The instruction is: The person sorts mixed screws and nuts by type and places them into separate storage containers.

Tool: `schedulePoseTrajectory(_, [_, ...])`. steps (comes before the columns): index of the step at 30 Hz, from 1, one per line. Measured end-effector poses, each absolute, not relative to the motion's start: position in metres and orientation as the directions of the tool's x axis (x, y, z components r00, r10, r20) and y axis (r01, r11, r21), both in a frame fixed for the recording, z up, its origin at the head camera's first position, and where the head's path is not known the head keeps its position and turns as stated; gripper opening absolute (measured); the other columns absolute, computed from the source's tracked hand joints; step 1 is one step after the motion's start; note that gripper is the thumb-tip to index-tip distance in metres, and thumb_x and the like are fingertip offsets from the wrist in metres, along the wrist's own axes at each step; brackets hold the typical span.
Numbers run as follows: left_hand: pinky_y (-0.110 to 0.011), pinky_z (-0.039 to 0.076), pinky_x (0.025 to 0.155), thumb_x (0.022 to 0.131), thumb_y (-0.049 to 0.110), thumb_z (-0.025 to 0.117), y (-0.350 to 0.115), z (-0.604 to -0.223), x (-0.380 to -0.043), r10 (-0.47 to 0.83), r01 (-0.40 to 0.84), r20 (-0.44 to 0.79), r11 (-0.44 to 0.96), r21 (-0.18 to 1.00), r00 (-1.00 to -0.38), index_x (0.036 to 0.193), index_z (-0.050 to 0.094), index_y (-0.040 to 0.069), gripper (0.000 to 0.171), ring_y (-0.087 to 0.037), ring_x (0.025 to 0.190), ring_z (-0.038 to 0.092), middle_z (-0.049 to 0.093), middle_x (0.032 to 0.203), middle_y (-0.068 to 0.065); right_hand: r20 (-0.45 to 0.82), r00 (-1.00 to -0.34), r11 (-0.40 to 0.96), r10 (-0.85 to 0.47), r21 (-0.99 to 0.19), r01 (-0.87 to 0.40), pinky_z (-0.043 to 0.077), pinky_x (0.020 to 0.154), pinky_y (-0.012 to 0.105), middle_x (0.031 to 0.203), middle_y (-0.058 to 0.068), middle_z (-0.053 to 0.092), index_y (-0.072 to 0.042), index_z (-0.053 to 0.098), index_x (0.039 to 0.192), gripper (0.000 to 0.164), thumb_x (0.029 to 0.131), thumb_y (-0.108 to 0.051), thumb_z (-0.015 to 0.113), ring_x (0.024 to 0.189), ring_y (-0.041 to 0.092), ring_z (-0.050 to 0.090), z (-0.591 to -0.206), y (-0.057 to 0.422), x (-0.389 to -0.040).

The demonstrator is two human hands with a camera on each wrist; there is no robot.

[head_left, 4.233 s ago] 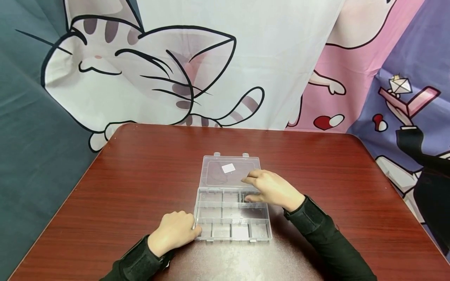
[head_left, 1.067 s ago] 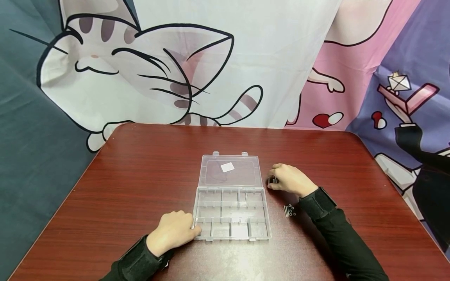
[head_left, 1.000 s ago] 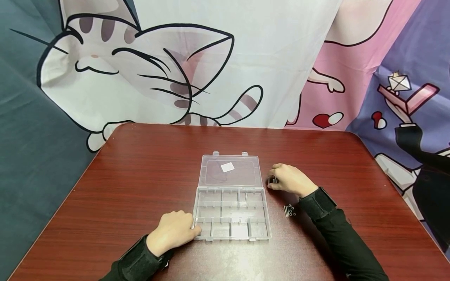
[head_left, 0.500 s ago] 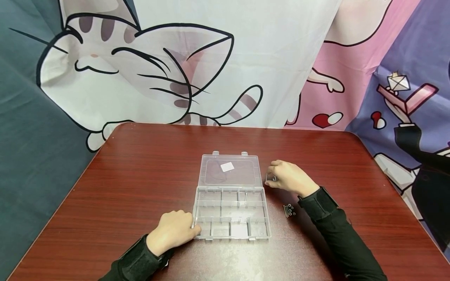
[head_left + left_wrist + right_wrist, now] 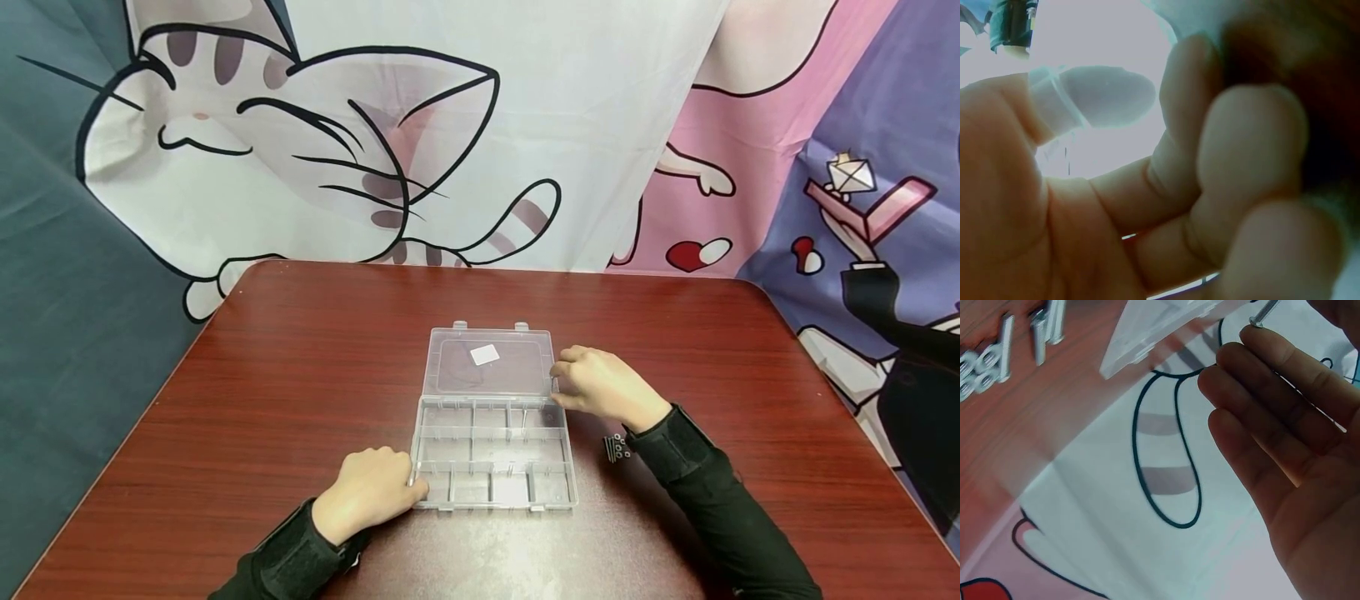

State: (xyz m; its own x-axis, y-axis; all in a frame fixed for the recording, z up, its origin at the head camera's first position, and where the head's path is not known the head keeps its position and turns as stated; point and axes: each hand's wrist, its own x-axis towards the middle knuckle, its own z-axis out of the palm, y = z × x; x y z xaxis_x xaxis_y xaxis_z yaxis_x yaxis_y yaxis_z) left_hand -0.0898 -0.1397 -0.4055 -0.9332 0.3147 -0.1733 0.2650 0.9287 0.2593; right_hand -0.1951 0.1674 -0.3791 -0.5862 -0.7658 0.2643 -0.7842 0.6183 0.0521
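Observation:
A clear plastic compartment box (image 5: 495,442) lies opened on the table, its lid (image 5: 450,360) folded flat away from me. My left hand (image 5: 371,490) grips the box's near left corner; in the left wrist view its thumb (image 5: 1110,97) shows through the clear plastic. Beside the lid's right edge is my right hand (image 5: 600,385), pinching a small metal screw (image 5: 1264,312) between index fingertip and thumb. The other fingers of that hand stay extended. Several screws and nuts (image 5: 617,448) lie on the table right of the box, close to the right sleeve.
The reddish wooden table (image 5: 300,375) ends at a far edge before a printed cloth (image 5: 600,108) with a cartoon cat. A white label (image 5: 484,355) sits on the lid. At the far right stands a black object (image 5: 918,433) beyond the table.
My right hand left the box's upper right compartment for the table beside the lid. It has since shifted left to the lid's edge with the screw. The left hand stays at the corner.

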Motion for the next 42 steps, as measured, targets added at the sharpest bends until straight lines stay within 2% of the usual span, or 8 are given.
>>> schedulePoseTrajectory(8, [-0.038,0.034,0.041,0.076,0.029,0.053,-0.14,-0.406,-0.089,0.319,0.269,-0.169,0.927,0.261,-0.933,0.046,0.036,0.018,0.036,-0.014,0.046,0.042,0.039,0.048,0.003,0.263,-0.535,0.569,-0.803,0.07,-0.819,0.047,0.063,0.031,0.079,0.001,0.057,-0.007,0.067,0.083,0.028,0.071,-0.031,0.073,0.071,0.016,0.055,-0.381,0.154,-0.188])
schedulePoseTrajectory(23, [-0.037,0.034,0.042,0.076,0.029,0.054,-0.14,-0.406,-0.089,0.318,0.269,-0.168,0.927,0.261,-0.933,0.047,0.034,0.019,0.037,-0.014,0.046,0.041,0.037,0.048,0.004,0.238,-0.465,0.499,-0.853,0.107,-0.86,0.045,0.065,0.027,0.072,-0.004,0.05,-0.01,0.064,0.078,0.025,0.071,-0.031,0.073,0.069,0.013,0.052,-0.38,0.13,-0.181])
schedulePoseTrajectory(35, [-0.039,0.036,0.042,0.076,0.029,0.053,-0.141,-0.406,-0.09,0.319,0.277,-0.153,0.929,0.244,-0.935,0.046,0.038,0.018,0.035,-0.015,0.047,0.044,0.041,0.049,0.002,0.227,-0.469,0.5,-0.854,0.109,-0.859,0.045,0.064,0.028,0.072,-0.004,0.05,-0.009,0.064,0.078,0.027,0.071,-0.033,0.073,0.069,0.014,0.053,-0.378,0.127,-0.182])
schedulePoseTrajectory(42, [-0.04,0.037,0.042,0.076,0.03,0.054,-0.141,-0.406,-0.09,0.313,0.27,-0.162,0.933,0.238,-0.936,0.047,0.04,0.018,0.034,-0.016,0.048,0.046,0.042,0.05,0.002,0.21,-0.473,0.499,-0.856,0.095,-0.861,0.045,0.068,0.028,0.076,-0.002,0.053,-0.006,0.066,0.086,0.033,0.072,-0.035,0.073,0.072,0.015,0.053,-0.378,0.128,-0.182])
